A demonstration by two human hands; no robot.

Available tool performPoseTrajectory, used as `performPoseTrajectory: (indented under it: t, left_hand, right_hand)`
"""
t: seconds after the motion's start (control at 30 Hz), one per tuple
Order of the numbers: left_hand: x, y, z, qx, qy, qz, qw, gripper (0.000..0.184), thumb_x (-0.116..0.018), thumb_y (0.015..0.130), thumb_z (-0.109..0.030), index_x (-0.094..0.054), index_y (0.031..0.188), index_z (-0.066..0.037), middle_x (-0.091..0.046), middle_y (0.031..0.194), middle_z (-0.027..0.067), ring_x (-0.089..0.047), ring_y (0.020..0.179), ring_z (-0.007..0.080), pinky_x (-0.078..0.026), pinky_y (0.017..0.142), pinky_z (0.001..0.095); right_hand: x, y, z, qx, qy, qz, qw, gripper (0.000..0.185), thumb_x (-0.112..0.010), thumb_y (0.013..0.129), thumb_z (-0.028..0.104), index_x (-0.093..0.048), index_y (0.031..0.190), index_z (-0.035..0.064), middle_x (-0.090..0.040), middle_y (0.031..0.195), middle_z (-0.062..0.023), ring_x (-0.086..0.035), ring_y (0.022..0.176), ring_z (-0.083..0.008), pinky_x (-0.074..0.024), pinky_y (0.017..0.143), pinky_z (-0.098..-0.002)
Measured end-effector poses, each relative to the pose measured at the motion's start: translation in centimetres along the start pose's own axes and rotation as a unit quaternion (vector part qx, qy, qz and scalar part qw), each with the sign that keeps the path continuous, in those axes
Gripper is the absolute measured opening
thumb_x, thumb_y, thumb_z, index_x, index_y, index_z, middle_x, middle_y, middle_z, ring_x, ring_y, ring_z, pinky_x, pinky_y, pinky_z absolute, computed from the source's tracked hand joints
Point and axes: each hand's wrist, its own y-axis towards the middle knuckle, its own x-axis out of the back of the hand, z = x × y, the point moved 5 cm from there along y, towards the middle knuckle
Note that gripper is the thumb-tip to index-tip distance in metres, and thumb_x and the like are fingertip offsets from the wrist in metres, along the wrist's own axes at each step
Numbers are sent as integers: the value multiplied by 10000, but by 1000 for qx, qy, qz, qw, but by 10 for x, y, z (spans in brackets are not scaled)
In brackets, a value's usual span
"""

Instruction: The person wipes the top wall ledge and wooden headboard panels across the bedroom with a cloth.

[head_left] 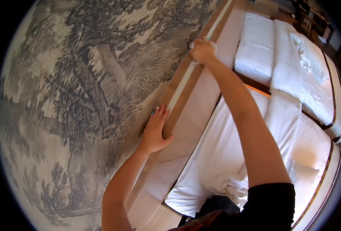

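A long wooden ledge (180, 101) with a pale strip along it runs diagonally between the patterned wall (97, 84) and a light padded panel (193, 115). My left hand (155, 131) rests on the ledge with its fingers spread, holding nothing. Farther up the same ledge, my right hand (203, 50) presses down on a white cloth (215, 47), its fingers bent over it. Most of the cloth is hidden under that hand.
Two beds with white bedding stand on the right, the nearer bed (220, 142) beside the padded panel and the farther bed (255, 46) beyond it. An orange glow (258, 90) shows between them. Dark furniture (307, 19) is at the top right.
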Motion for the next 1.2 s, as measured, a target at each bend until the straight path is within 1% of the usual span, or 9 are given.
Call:
performPoseTrajectory:
  t: [0.5, 0.63, 0.77, 0.9, 0.97, 1.03, 1.07, 1.1, 1.2]
  left_hand:
    - [2, 3, 2, 7, -21, 3, 1000, 839, -706, 631, -203, -341, 1369, -43, -250, 1460, 171, -224, 1356, 328, -182, 1103, 433]
    - [2, 2, 3, 11, -18, -4, 1000, 836, -707, 633, -200, -341, 1370, -47, -261, 1456, 169, -235, 1353, 323, -187, 1103, 432]
    - [1, 1, 1, -1, -13, -29, 999, 834, -705, 639, -197, -333, 1369, -44, -275, 1451, 164, -242, 1350, 320, -199, 1104, 415]
    - [2, -3, 1, 5, -24, -54, 998, 823, -715, 634, -194, -335, 1342, -17, -281, 1447, 159, -256, 1343, 316, -234, 1093, 388]
    - [3, -6, -1, 16, -44, -80, 996, 793, -721, 632, -198, -361, 1314, -11, -290, 1441, 158, -277, 1331, 317, -269, 1075, 384]
    - [7, -12, -5, 23, -32, -121, 992, 720, -712, 656, -212, -395, 1270, -10, -331, 1409, 157, -324, 1298, 316, -320, 1037, 388]
    - [9, -17, -8, 24, -25, -141, 989, 685, -708, 668, -220, -412, 1249, -9, -352, 1392, 156, -347, 1282, 315, -345, 1018, 390]
    - [8, -23, -9, 32, -23, -159, 987, 661, -710, 668, -216, -426, 1229, -12, -370, 1374, 156, -371, 1256, 321, -357, 1001, 393]
    - [9, -50, -30, 50, -79, -183, 979, 531, -705, 700, -185, -488, 1156, -24, -462, 1282, 143, -455, 1173, 285, -399, 942, 386]
  right_hand:
    - [-12, 103, -65, -40, -29, 3, 999, 620, -350, 878, 432, -380, 1350, 30, -318, 1437, -122, -220, 1354, -319, -130, 1111, -466]
    - [3, 70, -51, 32, -42, 57, 997, 598, -357, 873, 418, -418, 1319, 25, -373, 1402, -133, -268, 1330, -321, -197, 1079, -478]
    - [1, 14, -31, 155, -7, -29, 987, 509, -404, 852, 388, -531, 1199, 38, -465, 1328, -120, -376, 1257, -325, -292, 1023, -466]
    - [20, -87, 31, 296, 183, 20, 937, 421, -503, 769, 259, -589, 1147, 93, -464, 1327, -122, -387, 1244, -331, -314, 995, -474]
    - [28, -149, 65, 344, 178, -28, 921, 522, -533, 721, 185, -511, 1236, 96, -450, 1340, -141, -428, 1219, -314, -305, 1036, -390]
    - [47, -207, 85, 336, 330, 42, 881, 441, -520, 761, 225, -556, 1178, 86, -502, 1268, -122, -428, 1198, -277, -312, 1005, -441]
    - [37, -231, 95, 271, 548, 168, 774, 448, -507, 784, 249, -533, 1194, 70, -516, 1243, -122, -457, 1165, -269, -342, 986, -441]
    - [28, -256, 101, 181, 722, 282, 605, 458, -494, 808, 273, -509, 1211, 55, -530, 1217, -122, -486, 1132, -262, -372, 967, -440]
    - [53, -330, 86, -87, 823, 337, 449, 467, -474, 845, 315, -489, 1214, 30, -572, 1141, -111, -550, 1050, -256, -446, 902, -413]
